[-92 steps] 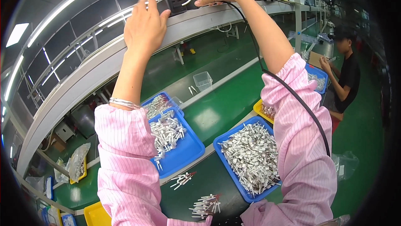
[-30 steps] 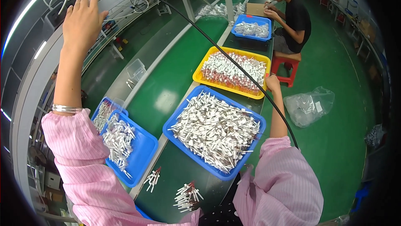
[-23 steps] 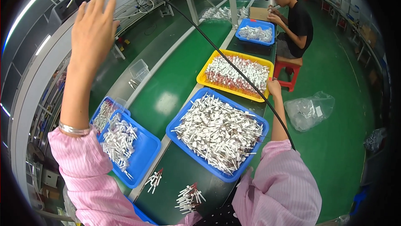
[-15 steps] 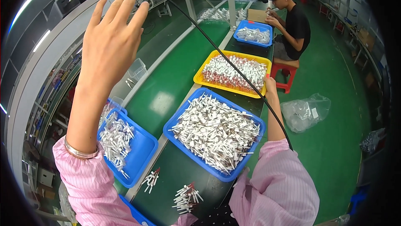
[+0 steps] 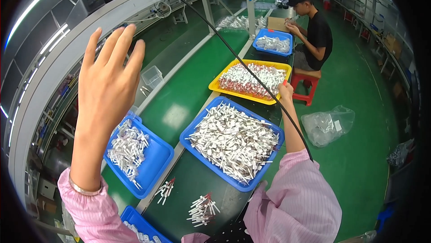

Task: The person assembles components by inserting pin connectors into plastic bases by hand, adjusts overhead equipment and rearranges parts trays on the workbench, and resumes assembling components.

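Note:
My left hand (image 5: 109,74) is raised in the air at the left, fingers spread and nothing in it. Farther forward on the right, my right hand (image 5: 285,91) closes at the near right rim of a yellow tray (image 5: 214,84), next to a small red piece. That tray is heaped with small white parts (image 5: 251,74) with red ends. Nearer to me stands a large blue tray (image 5: 188,146), full of loose white parts (image 5: 233,139) with dark leads. Two small piles of white and red parts (image 5: 203,209) lie on the dark bench in front of me.
Left are a blue tray (image 5: 157,157) with bagged white parts and another blue tray (image 5: 141,218). A black cable (image 5: 229,47) crosses the view. Ahead, a person (image 5: 314,32) sits on a red stool (image 5: 305,88) beside a blue tray (image 5: 264,50). A plastic bag (image 5: 327,126) lies right.
My left hand has come down a little and left in the picture. My right hand stays at the yellow tray's rim. The view has shifted slightly, showing more of the near-left blue tray.

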{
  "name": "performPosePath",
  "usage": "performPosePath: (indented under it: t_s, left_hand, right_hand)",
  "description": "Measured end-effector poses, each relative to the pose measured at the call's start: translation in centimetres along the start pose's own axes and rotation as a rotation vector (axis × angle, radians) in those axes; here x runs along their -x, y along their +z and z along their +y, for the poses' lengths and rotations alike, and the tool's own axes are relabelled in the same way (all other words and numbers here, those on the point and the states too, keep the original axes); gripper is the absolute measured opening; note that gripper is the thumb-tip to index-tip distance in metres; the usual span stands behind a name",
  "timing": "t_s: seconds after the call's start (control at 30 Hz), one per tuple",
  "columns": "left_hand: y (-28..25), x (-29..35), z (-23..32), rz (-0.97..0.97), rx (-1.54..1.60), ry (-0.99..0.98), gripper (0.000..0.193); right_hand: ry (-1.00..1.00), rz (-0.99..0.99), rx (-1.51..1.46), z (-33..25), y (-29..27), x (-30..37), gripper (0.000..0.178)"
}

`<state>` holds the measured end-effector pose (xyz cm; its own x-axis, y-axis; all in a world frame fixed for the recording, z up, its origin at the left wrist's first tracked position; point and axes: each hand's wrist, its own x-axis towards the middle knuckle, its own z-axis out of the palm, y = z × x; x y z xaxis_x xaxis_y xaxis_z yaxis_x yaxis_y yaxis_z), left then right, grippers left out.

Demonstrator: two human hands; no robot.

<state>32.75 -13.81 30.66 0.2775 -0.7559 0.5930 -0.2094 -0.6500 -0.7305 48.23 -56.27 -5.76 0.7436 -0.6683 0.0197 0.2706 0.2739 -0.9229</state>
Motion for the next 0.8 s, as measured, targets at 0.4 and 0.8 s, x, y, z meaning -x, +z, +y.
performPosePath:
  t_s: [0.4,0.8]
  left_hand:
    - [-4.5,5.4,-1.1,-0.098,0.027,-0.084,0.029]
    - [-5.5,17.4,0.1,-0.612,0.482,-0.694,0.041]
  right_hand:
    - [-0.066,-0.135,-0.201,-7.4,-0.1,4.9,0.029]
    - [0.209,-0.674,-0.394,-11.6,6.1,17.8,0.039]
